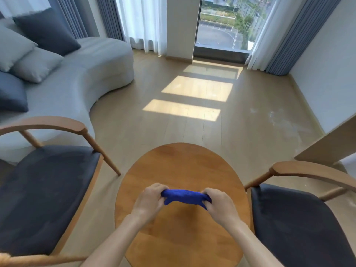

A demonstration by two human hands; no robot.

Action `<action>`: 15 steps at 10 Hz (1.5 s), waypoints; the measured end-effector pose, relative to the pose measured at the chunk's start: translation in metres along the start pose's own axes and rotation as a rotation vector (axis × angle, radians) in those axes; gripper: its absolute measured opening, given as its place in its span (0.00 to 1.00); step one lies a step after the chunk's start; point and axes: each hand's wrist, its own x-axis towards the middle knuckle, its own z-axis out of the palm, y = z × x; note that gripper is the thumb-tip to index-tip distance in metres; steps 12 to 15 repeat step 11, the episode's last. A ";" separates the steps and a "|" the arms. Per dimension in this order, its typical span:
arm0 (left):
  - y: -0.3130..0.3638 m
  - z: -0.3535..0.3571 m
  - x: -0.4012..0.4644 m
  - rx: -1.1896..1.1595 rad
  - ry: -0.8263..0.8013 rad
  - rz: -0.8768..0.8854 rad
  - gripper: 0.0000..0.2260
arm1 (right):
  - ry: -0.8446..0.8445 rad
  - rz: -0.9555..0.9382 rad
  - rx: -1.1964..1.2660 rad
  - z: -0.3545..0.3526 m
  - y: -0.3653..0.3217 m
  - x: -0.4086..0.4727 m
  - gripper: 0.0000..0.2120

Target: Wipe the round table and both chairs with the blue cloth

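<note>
Gripping bunched blue cloth, both hands, over round wooden table

Deep blue bunched cloth, plain, no pattern. Round wooden bench: warm orange-brown with visible grain. Two wooden-framed chairs, left and right: light tan frames, dark navy-grey seat pads. Curved fabric sofa: pale grey, with dark blue and light grey cushions. Plank floor: beige.

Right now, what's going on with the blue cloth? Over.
Left hand and right hand each grip an end of the blue cloth. Cloth bunched above the round table. Nothing in the way.
</note>
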 end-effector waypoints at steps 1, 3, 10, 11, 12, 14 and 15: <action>-0.013 0.013 -0.006 0.148 0.084 0.172 0.14 | 0.105 -0.129 -0.070 0.027 0.008 -0.001 0.12; -0.058 0.073 -0.070 0.393 -0.217 0.217 0.22 | -0.072 -0.241 -0.239 0.102 0.037 -0.050 0.20; 0.000 0.002 -0.119 0.219 -0.443 -0.218 0.10 | -0.129 -0.056 -0.133 0.023 -0.016 -0.122 0.07; 0.022 -0.020 -0.129 0.219 -0.445 -0.207 0.12 | -0.178 0.087 0.046 -0.006 -0.032 -0.140 0.08; 0.022 -0.020 -0.129 0.219 -0.445 -0.207 0.12 | -0.178 0.087 0.046 -0.006 -0.032 -0.140 0.08; 0.022 -0.020 -0.129 0.219 -0.445 -0.207 0.12 | -0.178 0.087 0.046 -0.006 -0.032 -0.140 0.08; 0.022 -0.020 -0.129 0.219 -0.445 -0.207 0.12 | -0.178 0.087 0.046 -0.006 -0.032 -0.140 0.08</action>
